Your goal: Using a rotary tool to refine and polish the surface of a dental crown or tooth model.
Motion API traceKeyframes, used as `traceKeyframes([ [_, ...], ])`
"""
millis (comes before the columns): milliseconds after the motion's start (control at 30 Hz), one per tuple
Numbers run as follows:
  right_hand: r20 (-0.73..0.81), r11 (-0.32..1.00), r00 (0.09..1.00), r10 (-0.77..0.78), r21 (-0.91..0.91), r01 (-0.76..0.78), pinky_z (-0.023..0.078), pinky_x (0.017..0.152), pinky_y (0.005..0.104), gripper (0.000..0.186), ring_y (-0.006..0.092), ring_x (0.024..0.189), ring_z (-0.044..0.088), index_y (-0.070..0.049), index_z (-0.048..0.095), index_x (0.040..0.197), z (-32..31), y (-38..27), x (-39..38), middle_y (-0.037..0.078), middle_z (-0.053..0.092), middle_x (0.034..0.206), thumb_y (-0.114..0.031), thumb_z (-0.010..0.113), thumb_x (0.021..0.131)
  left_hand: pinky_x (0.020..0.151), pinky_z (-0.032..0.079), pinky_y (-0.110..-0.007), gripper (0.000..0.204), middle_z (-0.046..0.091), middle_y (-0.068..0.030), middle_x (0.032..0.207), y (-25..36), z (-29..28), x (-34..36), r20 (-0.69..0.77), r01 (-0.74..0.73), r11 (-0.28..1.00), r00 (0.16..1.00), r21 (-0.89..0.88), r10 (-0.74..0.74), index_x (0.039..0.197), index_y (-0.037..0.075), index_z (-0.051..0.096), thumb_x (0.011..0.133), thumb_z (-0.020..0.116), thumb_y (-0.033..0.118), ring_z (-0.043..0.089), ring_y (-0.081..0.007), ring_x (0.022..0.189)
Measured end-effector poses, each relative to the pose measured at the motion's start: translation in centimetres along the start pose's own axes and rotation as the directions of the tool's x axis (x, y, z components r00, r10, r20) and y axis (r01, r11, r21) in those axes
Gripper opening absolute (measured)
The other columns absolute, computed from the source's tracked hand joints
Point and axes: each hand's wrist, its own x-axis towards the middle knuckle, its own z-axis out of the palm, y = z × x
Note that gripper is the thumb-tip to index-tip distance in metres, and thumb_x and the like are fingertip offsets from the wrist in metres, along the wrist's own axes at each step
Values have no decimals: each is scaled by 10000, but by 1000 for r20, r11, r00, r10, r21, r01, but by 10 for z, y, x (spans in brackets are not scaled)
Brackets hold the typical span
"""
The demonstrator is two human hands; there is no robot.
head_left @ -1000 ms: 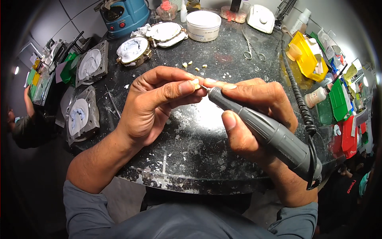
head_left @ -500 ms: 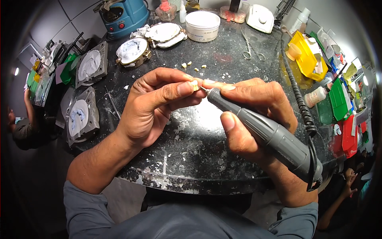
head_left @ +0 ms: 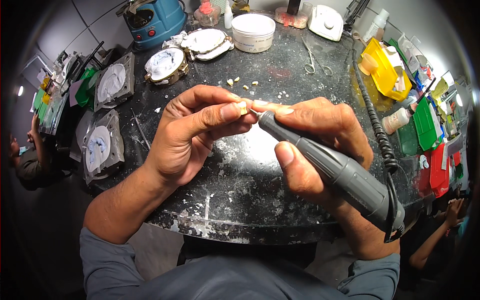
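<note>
Between thumb and fingertips, my left hand pinches a small yellowish-white dental crown. My right hand is wrapped around a dark grey corded rotary handpiece. Its thin bit points left at the crown; whether the tip touches it I cannot tell. The fingertips of both hands nearly meet there. Beyond them, several similar small tooth pieces lie on the dark, white-speckled bench.
Plaster-filled metal flasks stand at the left. Toward the back are a white tub, a blue machine, scissors and a respirator mask. The coiled cord runs down the right, beside a yellow bin. Other people are at both edges.
Both hands stay almost in place, with the crown still pinched and the handpiece held close to it. At the right edge, another person's hands have shifted upward.
</note>
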Motion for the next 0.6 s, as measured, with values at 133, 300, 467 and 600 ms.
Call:
traceKeyframes([
  [133, -4, 1000, 1000, 9, -7, -9, 487, 770, 297, 267, 188, 842, 592, 31, 509, 1013, 1, -2, 0, 200, 620, 967, -18, 620, 776, 823, 563, -330, 107, 672, -157, 952, 0, -1, 0, -13, 0, 999, 1000, 33, 0, 970, 13, 625, 867, 602, 31, 677, -230, 882],
  [300, -26, 1000, 999, -20, 3, 20, 484, 743, 294, 274, 183, 818, 590, 30, 513, 1015, 3, 2, -1, 192, 623, 932, -16, 627, 770, 823, 563, -328, 92, 673, -161, 952, -1, -1, 1, -3, -3, 1000, 1000, 31, 4, 957, 12, 622, 868, 601, 29, 677, -228, 879],
  [467, -1, 997, 998, -62, -35, 62, 484, 728, 284, 273, 179, 807, 593, 33, 520, 1011, 1, 3, -1, 197, 628, 953, -14, 631, 766, 824, 562, -323, 81, 672, -173, 948, -3, -2, 1, -11, -16, 999, 1000, 44, 17, 943, 9, 619, 866, 604, 27, 678, -227, 876],
  [600, -14, 999, 999, -44, -27, 44, 484, 727, 282, 264, 177, 806, 594, 32, 521, 1003, 3, 3, -1, 194, 626, 950, -9, 629, 765, 823, 560, -319, 77, 673, -174, 944, 0, 0, 0, -24, -17, 998, 1000, 60, 18, 937, 10, 620, 861, 609, 21, 678, -220, 870],
])
